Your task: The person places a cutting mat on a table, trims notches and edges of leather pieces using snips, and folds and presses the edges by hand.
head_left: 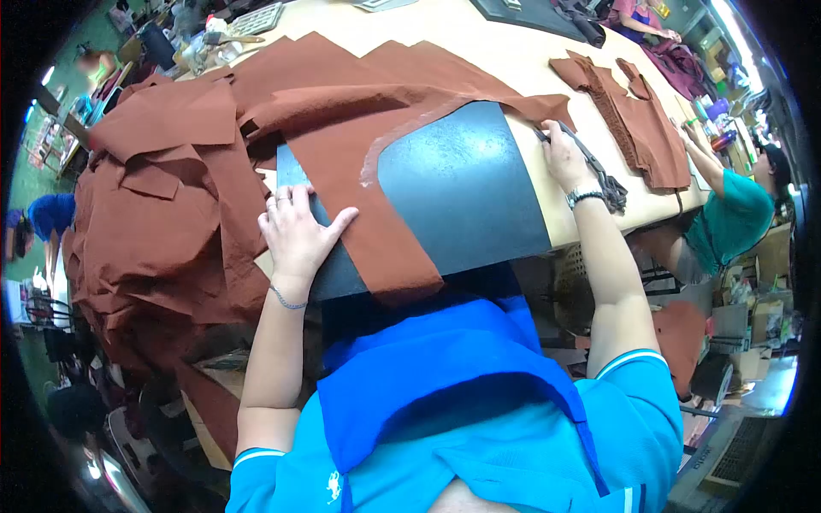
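Note:
My left hand lies with fingers spread, its thumb on a strip of reddish-brown fabric and its fingers at the left edge of a dark, glossy board. The strip crosses the board. A whitish smear follows its curved inner edge. To the right of the board, my right hand is closed on a dark, narrow tool that looks like scissors, the grip of which seems wrapped in dark cloth. My palm hides part of it.
A big heap of reddish-brown fabric hangs over the table's left side. Cut brown pieces lie on the right of the pale table. A brush rests at the back left. A co-worker in a green top reaches in at right.

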`<state>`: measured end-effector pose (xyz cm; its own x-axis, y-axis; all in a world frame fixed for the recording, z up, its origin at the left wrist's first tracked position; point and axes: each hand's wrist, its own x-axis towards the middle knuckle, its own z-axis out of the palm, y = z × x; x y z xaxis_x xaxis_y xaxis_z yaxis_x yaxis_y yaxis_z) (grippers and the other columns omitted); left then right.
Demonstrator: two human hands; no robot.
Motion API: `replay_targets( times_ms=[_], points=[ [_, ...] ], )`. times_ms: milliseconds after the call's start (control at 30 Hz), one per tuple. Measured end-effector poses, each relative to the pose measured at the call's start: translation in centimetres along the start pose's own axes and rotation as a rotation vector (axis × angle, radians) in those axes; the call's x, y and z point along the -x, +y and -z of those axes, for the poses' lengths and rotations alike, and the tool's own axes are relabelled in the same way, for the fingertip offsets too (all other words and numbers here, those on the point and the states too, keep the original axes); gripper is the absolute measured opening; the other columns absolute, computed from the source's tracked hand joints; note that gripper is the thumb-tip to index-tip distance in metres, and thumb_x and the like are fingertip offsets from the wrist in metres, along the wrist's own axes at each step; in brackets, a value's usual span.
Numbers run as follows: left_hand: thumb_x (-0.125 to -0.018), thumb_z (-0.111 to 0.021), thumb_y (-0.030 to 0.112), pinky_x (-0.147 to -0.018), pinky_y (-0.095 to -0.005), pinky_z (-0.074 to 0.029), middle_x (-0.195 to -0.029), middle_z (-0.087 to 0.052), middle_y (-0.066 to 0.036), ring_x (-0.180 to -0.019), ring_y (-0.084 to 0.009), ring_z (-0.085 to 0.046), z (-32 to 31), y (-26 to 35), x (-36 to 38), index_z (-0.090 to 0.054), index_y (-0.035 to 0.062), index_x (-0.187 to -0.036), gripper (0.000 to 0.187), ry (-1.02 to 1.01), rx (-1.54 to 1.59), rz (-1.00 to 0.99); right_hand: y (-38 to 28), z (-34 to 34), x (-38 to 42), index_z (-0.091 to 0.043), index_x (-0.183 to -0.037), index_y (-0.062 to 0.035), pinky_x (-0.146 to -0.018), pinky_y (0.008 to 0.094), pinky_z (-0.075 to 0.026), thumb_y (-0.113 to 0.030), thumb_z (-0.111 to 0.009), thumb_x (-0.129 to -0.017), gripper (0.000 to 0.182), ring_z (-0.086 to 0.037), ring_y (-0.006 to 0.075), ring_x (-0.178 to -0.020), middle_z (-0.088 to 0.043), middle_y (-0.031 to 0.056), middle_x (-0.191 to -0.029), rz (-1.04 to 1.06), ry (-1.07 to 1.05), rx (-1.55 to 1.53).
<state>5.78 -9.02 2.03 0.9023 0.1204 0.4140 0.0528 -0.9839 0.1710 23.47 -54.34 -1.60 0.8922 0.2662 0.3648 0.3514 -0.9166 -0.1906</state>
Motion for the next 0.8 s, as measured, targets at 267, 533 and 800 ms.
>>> replay_targets(
  times_ms=[267,533,800],
  points=[
    [-0.091,-0.067,0.019,-0.078,-0.0345,-0.051,-0.107,-0.064,-0.012,-0.093,-0.0238,-0.064,-3.7,1.8,0.7,-0.056,0.0008,-0.109,0.028,-0.153,0.941,0.246,-5.2,0.8,3.3,-0.059,-0.122,-0.0004,-0.090,0.0366,-0.049,-0.023,-0.046,-0.102,0.032,-0.064,0.0246,-0.099,-0.068,0.0143,-0.105,-0.387,0.195,-0.665],
    [-0.091,-0.069,0.015,-0.097,-0.0358,-0.049,-0.126,-0.060,-0.009,-0.113,-0.0213,-0.060,-2.6,5.9,2.4,-0.049,0.0050,-0.133,0.047,-0.655,1.999,0.662,-22.6,-0.1,5.7,-0.070,-0.087,0.0014,-0.057,0.0271,-0.041,-0.031,-0.073,-0.088,0.032,-0.043,0.0030,-0.066,-0.054,-0.0063,-0.065,-0.102,-0.387,-1.154],
    [-0.090,-0.066,0.010,-0.100,-0.0368,-0.047,-0.128,-0.059,-0.010,-0.117,-0.0226,-0.058,-3.2,3.6,-1.5,-0.051,0.0022,-0.133,0.046,-0.725,1.868,0.626,-24.1,3.4,7.4,-0.063,-0.102,-0.0058,-0.056,0.0235,-0.039,-0.039,-0.053,-0.100,0.035,-0.041,0.0047,-0.061,-0.049,-0.0053,-0.071,-0.041,-0.536,-1.165]
  ],
)
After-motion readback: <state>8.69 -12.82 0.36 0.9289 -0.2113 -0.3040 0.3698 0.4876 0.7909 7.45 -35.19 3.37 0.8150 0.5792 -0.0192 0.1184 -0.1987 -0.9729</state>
